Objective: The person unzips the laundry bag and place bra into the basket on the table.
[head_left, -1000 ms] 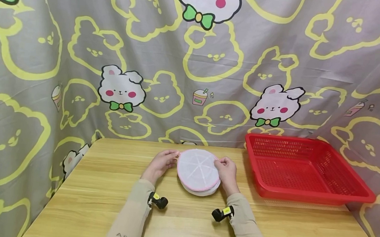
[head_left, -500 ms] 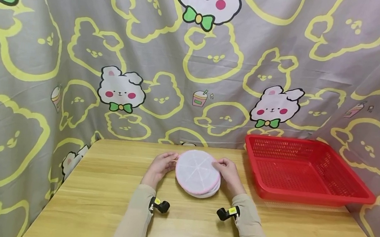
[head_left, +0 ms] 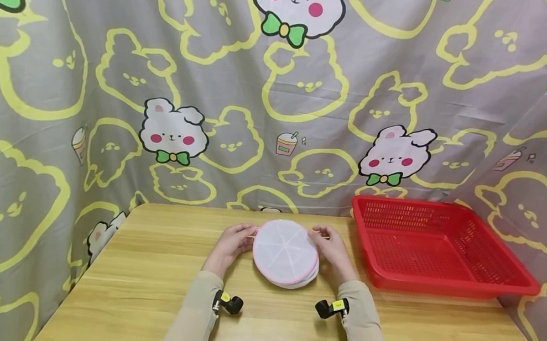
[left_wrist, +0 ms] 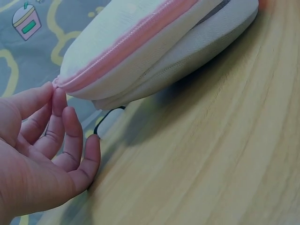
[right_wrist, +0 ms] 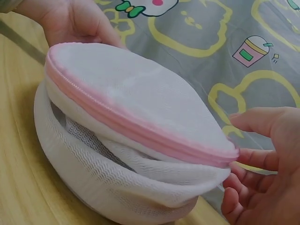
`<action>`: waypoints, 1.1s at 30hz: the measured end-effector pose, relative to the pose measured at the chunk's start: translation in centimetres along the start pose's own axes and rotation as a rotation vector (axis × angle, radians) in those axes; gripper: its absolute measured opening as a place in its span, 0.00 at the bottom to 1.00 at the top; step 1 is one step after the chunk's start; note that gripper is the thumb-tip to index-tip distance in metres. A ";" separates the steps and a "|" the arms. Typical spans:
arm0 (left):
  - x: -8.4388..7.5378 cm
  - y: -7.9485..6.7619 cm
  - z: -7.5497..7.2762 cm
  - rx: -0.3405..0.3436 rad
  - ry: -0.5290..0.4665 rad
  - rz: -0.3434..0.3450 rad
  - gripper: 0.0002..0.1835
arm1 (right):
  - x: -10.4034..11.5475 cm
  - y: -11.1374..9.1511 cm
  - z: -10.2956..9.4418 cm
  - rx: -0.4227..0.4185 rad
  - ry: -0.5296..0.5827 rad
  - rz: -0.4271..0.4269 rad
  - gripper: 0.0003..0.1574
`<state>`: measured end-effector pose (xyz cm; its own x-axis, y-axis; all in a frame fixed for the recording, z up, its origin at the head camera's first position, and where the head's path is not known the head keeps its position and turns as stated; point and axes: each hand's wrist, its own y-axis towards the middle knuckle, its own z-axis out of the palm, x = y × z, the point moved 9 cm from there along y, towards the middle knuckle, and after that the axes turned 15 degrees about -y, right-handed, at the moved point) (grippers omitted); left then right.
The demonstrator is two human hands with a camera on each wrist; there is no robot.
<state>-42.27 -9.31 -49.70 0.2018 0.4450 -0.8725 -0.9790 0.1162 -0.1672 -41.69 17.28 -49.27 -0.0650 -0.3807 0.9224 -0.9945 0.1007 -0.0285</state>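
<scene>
A gray curtain (head_left: 307, 90) with yellow animal outlines, white rabbits in green bows and small drink cups fills the space beyond the left hand (head_left: 232, 244) and the right hand (head_left: 335, 253), and turns along both sides. Under the hands spreads a wood-grain table (head_left: 271, 331), most of its bare surface on the near side of them. To the right of the right hand, near it but not touching, sits a red plastic basket (head_left: 446, 287) with perforated walls. Beige sleeves (head_left: 196, 309) cover both forearms, reaching in from the near side, dark lettering visible on the right one. Directly between the hands is a round white mesh bag (head_left: 285, 249), its flat upper panel marked with spoke-like seams and its softer lower layer sagging in folds toward the table. The left hand pinches the bag's edge between thumb and index finger, its other fingers loosely bent and spread. The right hand is relaxed and fairly open: its thumb stands away from the bag while fingertips touch the rim. A black wrist camera (head_left: 229, 303) with a yellow label sits behind each hand. Thinnest of all, a pink zipper band (right_wrist: 136, 126) rings the panel, running from hand to hand.
</scene>
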 end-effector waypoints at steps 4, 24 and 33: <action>0.1 0.2 -0.3 -0.001 -0.002 -0.003 0.14 | 1.5 -0.2 -0.4 -0.005 -0.083 -0.004 0.27; 0.4 0.1 -0.2 -0.004 -0.027 -0.017 0.16 | 6.5 2.7 1.9 0.356 -0.257 -0.134 0.28; -0.1 -0.6 0.4 0.038 -0.017 -0.029 0.14 | 5.8 4.1 3.9 0.537 -0.319 -0.099 0.29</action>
<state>-41.68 -9.09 -49.29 0.2306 0.4561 -0.8595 -0.9712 0.1623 -0.1744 -46.43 11.94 -45.56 0.0909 -0.6279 0.7730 -0.8942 -0.3931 -0.2141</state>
